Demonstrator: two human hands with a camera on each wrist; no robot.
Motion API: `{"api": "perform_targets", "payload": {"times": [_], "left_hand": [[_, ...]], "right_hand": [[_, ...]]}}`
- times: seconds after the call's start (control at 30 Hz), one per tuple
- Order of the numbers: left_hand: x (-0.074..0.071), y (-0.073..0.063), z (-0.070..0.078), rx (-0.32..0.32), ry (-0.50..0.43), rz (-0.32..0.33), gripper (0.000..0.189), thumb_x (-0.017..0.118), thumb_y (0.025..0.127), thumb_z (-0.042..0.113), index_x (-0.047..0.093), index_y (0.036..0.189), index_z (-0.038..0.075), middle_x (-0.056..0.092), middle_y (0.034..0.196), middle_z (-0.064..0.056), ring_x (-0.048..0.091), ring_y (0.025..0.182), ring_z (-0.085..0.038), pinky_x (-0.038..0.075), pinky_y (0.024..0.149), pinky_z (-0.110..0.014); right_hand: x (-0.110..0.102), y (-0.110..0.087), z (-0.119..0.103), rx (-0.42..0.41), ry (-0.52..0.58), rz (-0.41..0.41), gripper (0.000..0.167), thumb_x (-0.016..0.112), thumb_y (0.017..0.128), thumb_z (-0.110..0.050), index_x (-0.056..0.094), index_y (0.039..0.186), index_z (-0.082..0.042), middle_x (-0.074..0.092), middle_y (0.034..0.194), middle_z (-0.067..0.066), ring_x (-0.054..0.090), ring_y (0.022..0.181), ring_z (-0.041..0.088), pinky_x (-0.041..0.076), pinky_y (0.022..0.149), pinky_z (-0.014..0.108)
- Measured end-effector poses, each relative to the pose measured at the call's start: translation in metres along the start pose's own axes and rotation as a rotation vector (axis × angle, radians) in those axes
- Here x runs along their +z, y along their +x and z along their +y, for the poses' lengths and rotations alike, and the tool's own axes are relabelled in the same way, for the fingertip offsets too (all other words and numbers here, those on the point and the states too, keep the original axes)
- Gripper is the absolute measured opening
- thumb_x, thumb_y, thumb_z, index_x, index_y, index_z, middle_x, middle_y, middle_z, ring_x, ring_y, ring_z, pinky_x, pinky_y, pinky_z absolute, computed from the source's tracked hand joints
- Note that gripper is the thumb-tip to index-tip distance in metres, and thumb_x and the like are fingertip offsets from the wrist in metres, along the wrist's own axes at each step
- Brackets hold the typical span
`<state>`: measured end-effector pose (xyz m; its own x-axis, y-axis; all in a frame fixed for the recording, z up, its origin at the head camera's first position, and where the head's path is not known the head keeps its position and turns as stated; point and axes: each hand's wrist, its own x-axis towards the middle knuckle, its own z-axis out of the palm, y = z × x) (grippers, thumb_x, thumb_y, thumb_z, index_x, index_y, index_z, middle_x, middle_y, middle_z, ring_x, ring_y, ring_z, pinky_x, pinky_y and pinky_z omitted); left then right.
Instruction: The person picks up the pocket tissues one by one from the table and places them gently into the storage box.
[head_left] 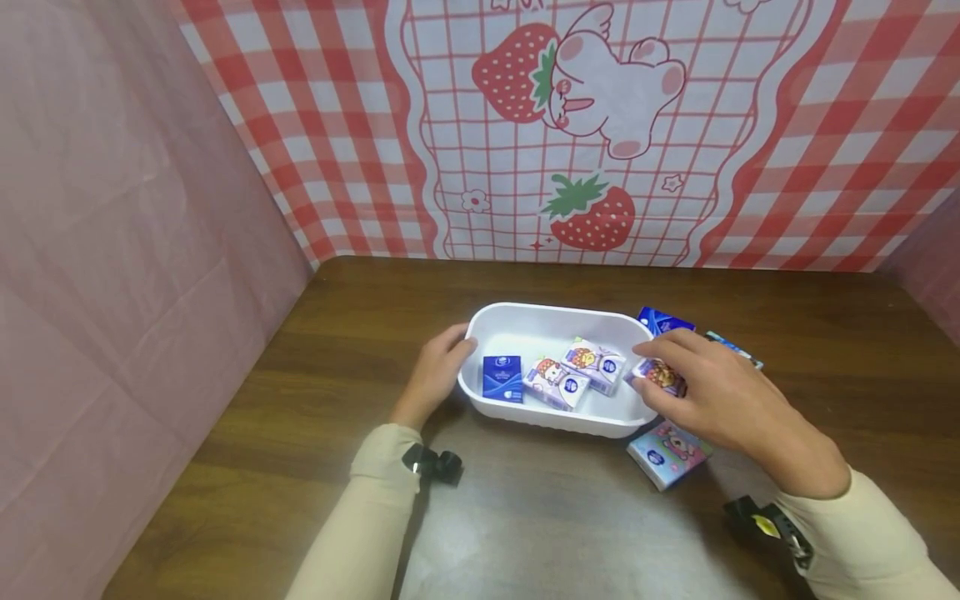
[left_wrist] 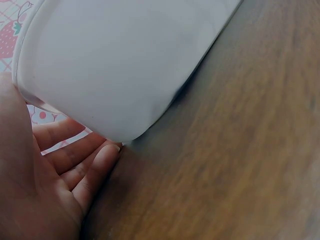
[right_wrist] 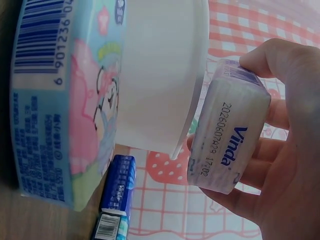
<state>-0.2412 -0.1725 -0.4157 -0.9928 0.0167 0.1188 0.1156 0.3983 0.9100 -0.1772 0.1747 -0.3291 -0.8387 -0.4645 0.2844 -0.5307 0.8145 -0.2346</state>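
Observation:
A white plastic basin (head_left: 555, 423) stands on the table, holding a dark blue tissue pack (head_left: 502, 378) and two white-and-purple tissue packs with cartoon prints, one (head_left: 556, 383) overlapping the other (head_left: 593, 364) in the head view. My left hand (head_left: 437, 371) grips the basin's left end, thumb over the rim and fingers along the outside wall. At the opposite end, my right hand (head_left: 705, 392) pinches a white-and-purple tissue pack (right_wrist: 230, 130) between thumb and fingers, level with the rim. The Vinda print on its side faces the right wrist camera.
A light blue cartoon tissue pack (head_left: 670, 454) lies on the wooden table (head_left: 300, 467) by the basin's front right corner. Behind the right hand are a dark blue pack (head_left: 664, 321) and a partly hidden blue pack (head_left: 735, 350). A red checked cloth (head_left: 337, 125) hangs behind.

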Motion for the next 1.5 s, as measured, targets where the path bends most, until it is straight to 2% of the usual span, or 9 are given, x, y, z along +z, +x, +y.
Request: {"api": "perform_targets", "payload": {"times": [0.23,0.63,0.97,1.2,1.5], "left_hand": [[0.0,0.0,0.002,0.002,0.004,0.004,0.041,0.057,0.098,0.029,0.064,0.133,0.01,0.065,0.131,-0.01,0.057,0.124,-0.027,0.041,0.108,-0.048],[0.0,0.0,0.003,-0.008,0.005,0.001,0.041,0.057,0.098,0.03,0.064,0.133,0.01,0.064,0.132,-0.01,0.056,0.124,-0.028,0.041,0.108,-0.049],[0.001,0.001,0.001,-0.003,0.007,0.0,0.041,0.056,0.098,0.029,0.064,0.133,0.009,0.064,0.132,-0.01,0.056,0.124,-0.028,0.041,0.108,-0.049],[0.0,0.0,0.001,-0.011,0.004,0.001,0.042,0.056,0.098,0.029,0.063,0.134,0.009,0.064,0.132,-0.01,0.056,0.125,-0.028,0.041,0.108,-0.05],[0.0,0.0,0.002,0.01,0.002,0.002,0.041,0.057,0.099,0.027,0.063,0.134,0.008,0.064,0.132,-0.011,0.056,0.125,-0.029,0.041,0.108,-0.049]], "right_hand": [[0.0,0.001,-0.001,-0.015,-0.003,0.008,0.044,0.072,0.089,-0.037,0.068,0.125,-0.011,0.063,0.126,0.016,0.06,0.113,0.041,0.049,0.089,0.065],[-0.001,0.003,-0.005,0.006,0.013,-0.017,0.046,0.07,0.09,-0.041,0.068,0.127,-0.013,0.062,0.127,0.014,0.06,0.114,0.038,0.051,0.088,0.063],[0.0,0.006,-0.011,-0.035,0.023,0.061,0.044,0.075,0.087,-0.037,0.069,0.124,-0.014,0.063,0.126,0.01,0.061,0.112,0.034,0.053,0.089,0.059],[0.001,0.011,-0.014,-0.039,0.027,0.077,0.044,0.077,0.085,-0.034,0.069,0.124,-0.015,0.063,0.127,0.01,0.061,0.113,0.033,0.053,0.089,0.058],[0.004,0.011,-0.014,-0.053,0.056,0.129,0.046,0.078,0.084,-0.03,0.067,0.126,-0.014,0.061,0.13,0.009,0.06,0.113,0.032,0.053,0.089,0.058]]}}
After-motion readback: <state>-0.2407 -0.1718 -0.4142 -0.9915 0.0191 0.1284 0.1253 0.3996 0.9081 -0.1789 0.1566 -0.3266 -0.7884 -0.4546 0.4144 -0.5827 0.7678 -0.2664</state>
